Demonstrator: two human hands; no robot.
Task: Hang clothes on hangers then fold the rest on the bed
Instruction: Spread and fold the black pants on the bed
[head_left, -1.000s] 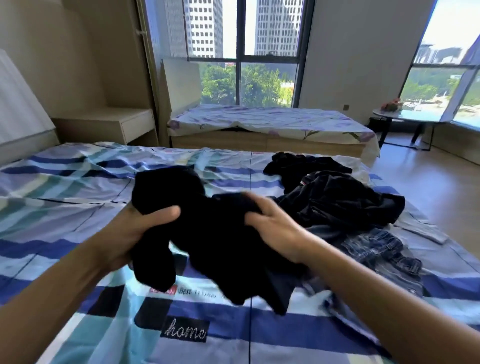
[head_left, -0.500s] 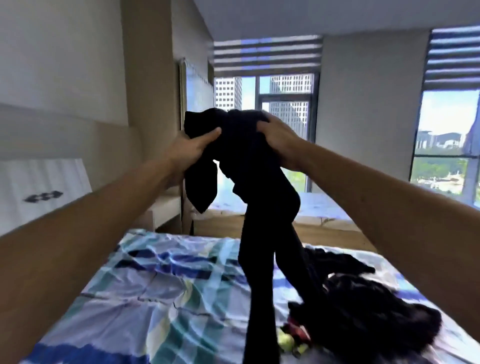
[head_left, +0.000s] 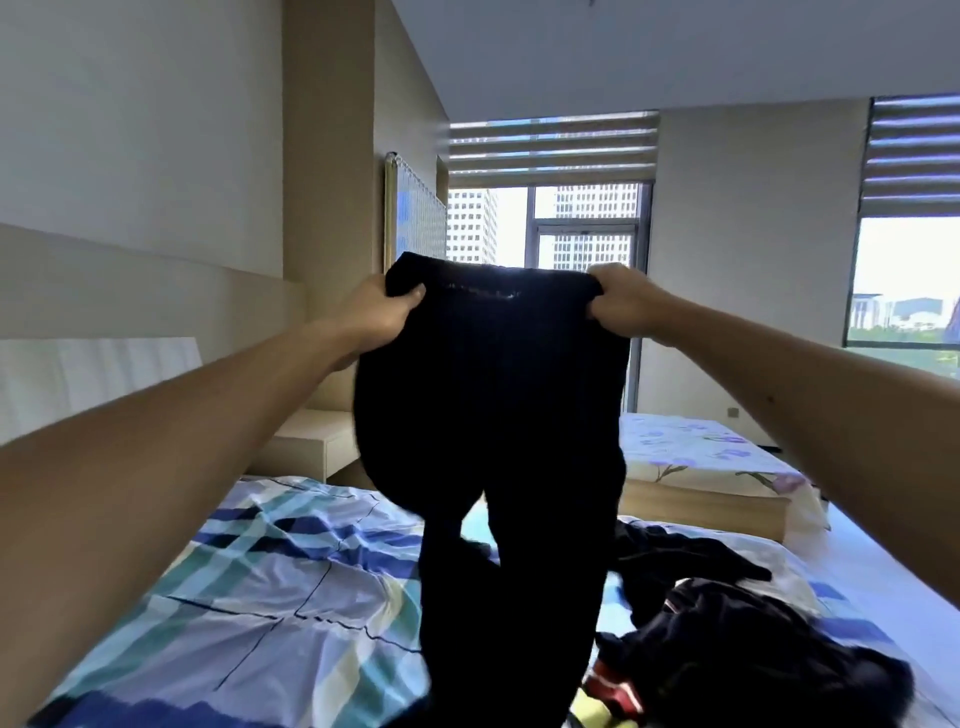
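We hold one trousers (head_left: 493, 405): left hand (head_left: 382, 312) and right hand (head_left: 623, 304) each grip its top edge; leg ends cut off. One dark pile (head_left: 753, 660) on bed (head_left: 270, 597), items uncountable.

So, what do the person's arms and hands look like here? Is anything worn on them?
Both arms are bare as far as the picture shows them: no sleeve is visible on the left arm or the right arm. The left hand and the right hand wear no gloves. No watch, bracelet or ring can be seen on either wrist or hand.
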